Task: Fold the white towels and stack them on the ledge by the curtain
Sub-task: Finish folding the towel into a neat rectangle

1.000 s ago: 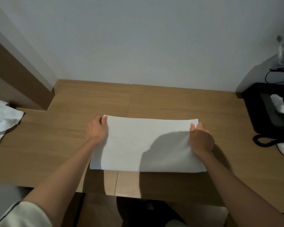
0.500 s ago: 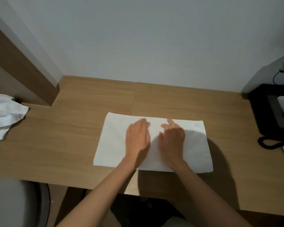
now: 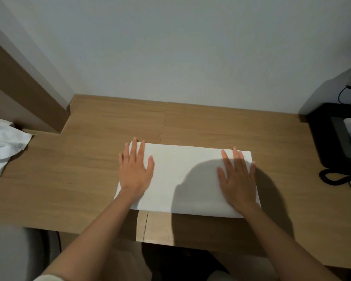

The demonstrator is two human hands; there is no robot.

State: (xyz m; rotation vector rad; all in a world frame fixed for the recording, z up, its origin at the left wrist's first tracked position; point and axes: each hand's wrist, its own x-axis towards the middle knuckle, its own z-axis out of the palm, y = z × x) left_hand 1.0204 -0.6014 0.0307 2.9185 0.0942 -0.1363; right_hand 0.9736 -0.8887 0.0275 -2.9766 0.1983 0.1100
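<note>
Now the white towel [image 3: 182, 169] lies flat on the bench [image 3: 69, 179], left hand [image 3: 135, 171] and right hand [image 3: 238, 179] pressing its ends, fingers [image 3: 134, 155] straight, a little spread. Its near edge is close to the bench edge, with bare wood behind. I think more folds and stacking are left, and a crumpled towel [image 3: 2, 145] waits far left.

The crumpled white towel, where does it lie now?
In the head view the crumpled white towel lies at the far left edge, on the wooden desk, well left of the folded towel.
</note>
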